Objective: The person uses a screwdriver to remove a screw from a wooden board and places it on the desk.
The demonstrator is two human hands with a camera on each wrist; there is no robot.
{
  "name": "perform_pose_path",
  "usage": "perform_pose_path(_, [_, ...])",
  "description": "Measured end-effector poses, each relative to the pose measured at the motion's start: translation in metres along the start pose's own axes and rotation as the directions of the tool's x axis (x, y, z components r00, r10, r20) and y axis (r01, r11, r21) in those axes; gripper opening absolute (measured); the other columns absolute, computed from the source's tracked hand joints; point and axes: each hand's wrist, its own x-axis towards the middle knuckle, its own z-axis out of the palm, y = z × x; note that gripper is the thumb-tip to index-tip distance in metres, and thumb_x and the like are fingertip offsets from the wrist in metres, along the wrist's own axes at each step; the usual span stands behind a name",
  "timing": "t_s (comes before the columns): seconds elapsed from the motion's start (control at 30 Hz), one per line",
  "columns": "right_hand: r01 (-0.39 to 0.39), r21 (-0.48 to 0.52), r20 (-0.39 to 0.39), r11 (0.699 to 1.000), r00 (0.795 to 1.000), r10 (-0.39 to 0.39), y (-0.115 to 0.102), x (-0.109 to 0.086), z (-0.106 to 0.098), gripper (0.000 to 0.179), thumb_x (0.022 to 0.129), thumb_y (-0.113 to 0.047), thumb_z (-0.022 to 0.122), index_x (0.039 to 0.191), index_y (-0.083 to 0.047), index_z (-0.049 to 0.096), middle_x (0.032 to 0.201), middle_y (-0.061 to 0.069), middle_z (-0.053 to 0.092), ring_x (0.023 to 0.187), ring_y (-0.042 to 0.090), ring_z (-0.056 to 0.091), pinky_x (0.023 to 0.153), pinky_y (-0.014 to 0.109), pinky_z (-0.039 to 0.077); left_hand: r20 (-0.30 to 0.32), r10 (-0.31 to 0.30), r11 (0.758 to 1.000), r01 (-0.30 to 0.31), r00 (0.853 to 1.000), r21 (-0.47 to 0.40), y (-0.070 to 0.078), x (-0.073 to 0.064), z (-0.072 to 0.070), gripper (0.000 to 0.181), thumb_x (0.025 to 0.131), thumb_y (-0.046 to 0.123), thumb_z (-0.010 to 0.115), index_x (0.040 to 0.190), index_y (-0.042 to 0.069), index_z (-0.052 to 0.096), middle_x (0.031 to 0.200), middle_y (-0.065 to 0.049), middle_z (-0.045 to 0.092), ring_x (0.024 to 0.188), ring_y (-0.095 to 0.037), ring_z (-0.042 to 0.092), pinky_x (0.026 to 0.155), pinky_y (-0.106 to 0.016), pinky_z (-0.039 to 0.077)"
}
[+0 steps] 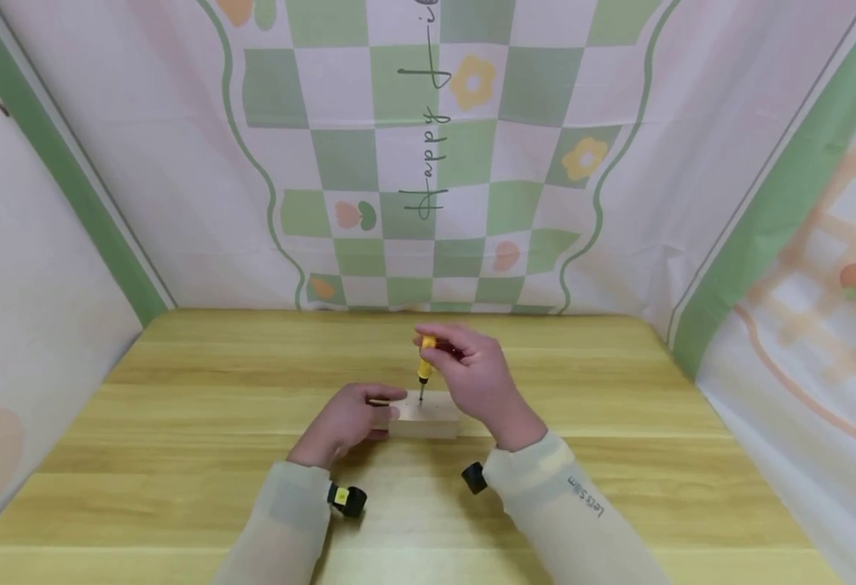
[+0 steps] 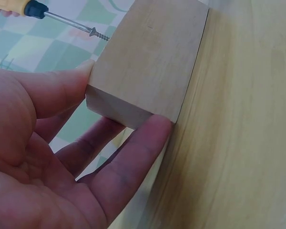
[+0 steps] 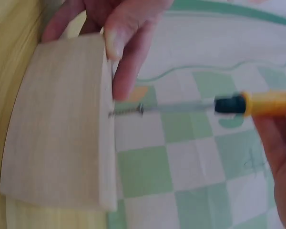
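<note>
A pale wooden block (image 1: pixel 425 428) lies on the table beneath both hands. My left hand (image 1: pixel 346 418) holds its left end, with the thumb (image 2: pixel 62 93) at the top edge and fingers against the end face. My right hand (image 1: pixel 485 380) grips the yellow handle of a screwdriver (image 1: pixel 425 357), which stands upright over the block. The screwdriver's tip meets the head of a screw (image 3: pixel 128 111). Much of the screw's threaded shank shows above the wood, its point at the block's top face. Small dark marks dot that face.
The wood-grain table (image 1: pixel 179 487) extends around the block on every side. A printed cloth (image 1: pixel 340 162) with green checks hangs behind its far edge, and more cloth hangs at left and right. Each wrist carries a small black camera (image 1: pixel 475 478).
</note>
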Motion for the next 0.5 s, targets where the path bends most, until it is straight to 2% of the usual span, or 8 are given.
perform_pose_path(0.1, [-0.106, 0.074, 0.035, 0.992, 0.994, 0.103, 0.005, -0.001, -0.004, 0.021, 0.098, -0.010, 0.065, 0.117, -0.011, 0.071, 0.108, 0.001, 0.071, 0.090, 0.019, 0.066, 0.077, 0.031, 0.057, -0.004, -0.001, 1.000, 0.001, 1.000, 0.004, -0.002, 0.000, 0.000, 0.028, 0.096, 0.006, 0.065, 0.123, 0.009, 0.071, 0.137, -0.009, 0.056, 0.113, -0.027, 0.058, 0.083, -0.039, 0.058])
perform_pose_path(0.13, [-0.109, 0.065, 0.027, 0.992, 0.994, 0.107, 0.006, -0.001, -0.004, 0.019, 0.098, -0.011, 0.066, 0.117, -0.011, 0.071, 0.108, 0.001, 0.071, 0.090, 0.019, 0.066, 0.077, 0.032, 0.057, -0.005, -0.002, 1.000, 0.002, 1.000, 0.005, -0.002, 0.000, -0.001, 0.028, 0.096, 0.006, 0.065, 0.123, 0.009, 0.071, 0.137, -0.009, 0.056, 0.113, -0.027, 0.058, 0.083, -0.039, 0.058])
perform_pose_path(0.27, [-0.022, -0.062, -0.056, 0.998, 0.998, 0.018, 0.007, -0.004, 0.001, 0.023, 0.094, -0.015, 0.073, 0.116, -0.010, 0.072, 0.104, 0.000, 0.068, 0.089, 0.017, 0.066, 0.073, 0.030, 0.059, -0.008, -0.005, 1.000, 0.005, 1.000, 0.010, -0.004, 0.000, 0.000, 0.028, 0.096, 0.006, 0.065, 0.123, 0.010, 0.071, 0.136, -0.009, 0.057, 0.113, -0.027, 0.059, 0.082, -0.039, 0.058])
perform_pose_path(0.4, [0.054, -0.186, -0.165, 0.981, 0.983, -0.085, 0.003, -0.006, 0.011, 0.029, 0.087, -0.015, 0.080, 0.115, -0.008, 0.074, 0.096, 0.002, 0.061, 0.084, 0.015, 0.065, 0.068, 0.025, 0.059, -0.011, -0.003, 1.000, 0.003, 1.000, 0.006, -0.004, 0.001, 0.000, 0.028, 0.096, 0.006, 0.065, 0.123, 0.010, 0.072, 0.136, -0.008, 0.057, 0.112, -0.026, 0.059, 0.082, -0.038, 0.058])
perform_pose_path(0.5, [0.074, -0.242, -0.198, 0.967, 0.972, -0.124, 0.001, -0.004, 0.014, 0.028, 0.087, -0.010, 0.079, 0.114, -0.006, 0.075, 0.092, 0.004, 0.060, 0.082, 0.014, 0.064, 0.068, 0.023, 0.058, -0.012, 0.000, 1.000, 0.000, 1.000, 0.001, -0.003, 0.003, 0.001, 0.028, 0.096, 0.007, 0.066, 0.122, 0.011, 0.072, 0.135, -0.007, 0.057, 0.110, -0.025, 0.060, 0.082, -0.038, 0.058])
